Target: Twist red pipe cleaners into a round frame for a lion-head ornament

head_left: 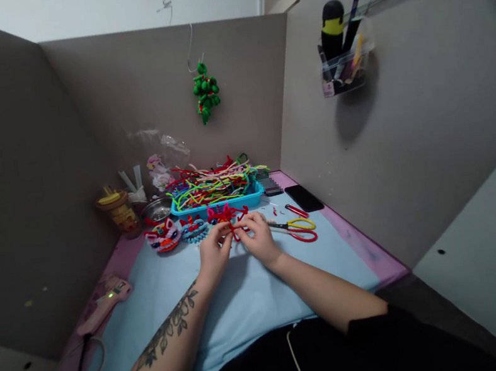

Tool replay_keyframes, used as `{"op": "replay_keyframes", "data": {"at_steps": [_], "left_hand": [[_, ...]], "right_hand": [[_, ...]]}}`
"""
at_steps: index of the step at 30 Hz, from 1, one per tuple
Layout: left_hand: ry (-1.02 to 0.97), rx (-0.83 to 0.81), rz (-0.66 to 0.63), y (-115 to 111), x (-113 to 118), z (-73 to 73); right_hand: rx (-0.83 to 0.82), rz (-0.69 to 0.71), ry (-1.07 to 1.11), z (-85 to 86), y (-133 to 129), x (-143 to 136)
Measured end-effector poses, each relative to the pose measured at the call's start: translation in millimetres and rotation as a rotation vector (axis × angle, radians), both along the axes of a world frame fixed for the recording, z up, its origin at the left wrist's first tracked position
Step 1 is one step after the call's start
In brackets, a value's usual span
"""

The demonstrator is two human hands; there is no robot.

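Note:
Near the middle of the table, my left hand [214, 252] and my right hand [261, 240] meet with their fingertips closed on a red pipe cleaner [234, 233] piece. Its bent strands stick out above and below the fingers, and part of it is hidden by them. Just behind my hands lies a red and pink pipe-cleaner figure [218, 213]. To its left sit a light blue figure [193, 229] and a pink, red and white one [163, 236]. Scissors [302, 228] with yellow and red handles rest beside my right hand, their blades toward it.
Behind the figures is a blue basket [218, 206] heaped with pipe cleaners. A metal bowl [157, 210] and a cup [119, 213] stand left of it. A pink glue gun [108, 303] lies at the left edge. A red cutter [297, 210] and a black phone [304, 198] lie right.

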State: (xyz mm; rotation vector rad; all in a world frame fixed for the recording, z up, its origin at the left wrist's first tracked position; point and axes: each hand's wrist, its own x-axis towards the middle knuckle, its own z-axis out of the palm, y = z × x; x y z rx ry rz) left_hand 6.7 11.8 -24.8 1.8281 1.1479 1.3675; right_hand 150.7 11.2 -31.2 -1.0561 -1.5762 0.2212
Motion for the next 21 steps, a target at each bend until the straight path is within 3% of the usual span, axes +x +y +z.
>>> {"op": "replay_keyframes", "data": {"at_steps": [14, 21], "left_hand": [[0.031, 0.012, -0.022, -4.8, 3.3, 0.6], [-0.336, -0.231, -0.096, 1.7, 7.0, 3.2]], "right_hand": [[-0.024, -0.001, 0.028, 1.1, 2.4, -0.9], [0.038, -0.029, -0.071, 0.7, -1.1, -0.9]]}}
